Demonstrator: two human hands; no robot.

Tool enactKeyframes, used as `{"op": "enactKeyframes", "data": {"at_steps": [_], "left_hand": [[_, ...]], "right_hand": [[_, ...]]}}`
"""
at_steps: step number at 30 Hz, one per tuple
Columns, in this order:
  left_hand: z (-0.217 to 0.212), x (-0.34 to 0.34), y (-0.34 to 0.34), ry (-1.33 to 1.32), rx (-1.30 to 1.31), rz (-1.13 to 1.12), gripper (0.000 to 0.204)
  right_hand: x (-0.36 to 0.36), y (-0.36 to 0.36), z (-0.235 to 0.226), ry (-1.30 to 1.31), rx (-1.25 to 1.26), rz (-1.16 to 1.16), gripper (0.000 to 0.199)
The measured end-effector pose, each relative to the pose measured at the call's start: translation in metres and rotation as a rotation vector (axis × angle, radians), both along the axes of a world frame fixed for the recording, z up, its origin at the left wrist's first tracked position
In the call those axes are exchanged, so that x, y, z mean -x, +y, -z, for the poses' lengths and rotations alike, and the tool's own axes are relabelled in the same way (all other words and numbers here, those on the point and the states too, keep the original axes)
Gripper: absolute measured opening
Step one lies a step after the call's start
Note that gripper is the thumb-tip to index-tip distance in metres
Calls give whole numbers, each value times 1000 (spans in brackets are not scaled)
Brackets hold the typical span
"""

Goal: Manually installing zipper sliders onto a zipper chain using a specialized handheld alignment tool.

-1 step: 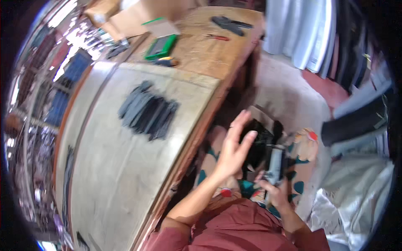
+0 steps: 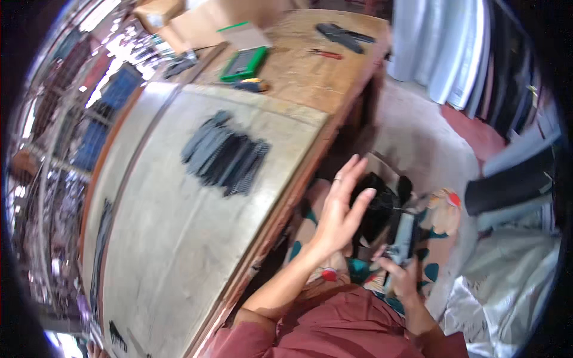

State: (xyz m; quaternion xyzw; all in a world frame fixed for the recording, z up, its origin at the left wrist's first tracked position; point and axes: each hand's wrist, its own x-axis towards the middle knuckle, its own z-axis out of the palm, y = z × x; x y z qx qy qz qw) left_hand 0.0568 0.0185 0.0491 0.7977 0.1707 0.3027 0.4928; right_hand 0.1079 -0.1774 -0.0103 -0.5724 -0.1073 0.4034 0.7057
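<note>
My left hand (image 2: 341, 219) is raised over my lap, with its fingers stretched, the thumb apart and nothing in it. Just beyond its thumb lies a black, shiny bundle (image 2: 382, 210), perhaps a plastic bag; its contents are hidden. My right hand (image 2: 401, 275) is closed round a narrow grey-blue strip (image 2: 404, 234) with a dark edge, which looks like folded cloth. Under both hands is a patterned cloth (image 2: 440, 241) in peach, green and red. To the left, a row of overlapping grey and black cloth pieces (image 2: 225, 156) lies on the pale table (image 2: 173, 256).
On the table's wooden far end (image 2: 298, 77) are a green-rimmed box (image 2: 245, 64), black shears (image 2: 343, 37) and a small red tool (image 2: 325, 53). Fabric rolls (image 2: 513, 188) and white plastic sacks (image 2: 495, 298) line the right side. Cardboard boxes (image 2: 203, 24) stand at the back.
The whole scene has shifted slightly rightward in view as my head turned. My hands keep nearly the same pose, and the right one still holds the grey-blue strip.
</note>
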Motion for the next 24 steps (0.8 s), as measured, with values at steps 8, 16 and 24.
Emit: {"op": "enactKeyframes", "data": {"at_steps": [8,16,24], "left_hand": [[-63,95,54,246,-618,-719,17],[-63,117,57,400,-432,-854,19],[-63,121,59,364,-442,-792,18]], "right_hand": [[-14,1,1,-69,92,-29,16],[-4,13,-9,-102,13,-105,14],[1,12,-3,-174,31,-108,12]]}}
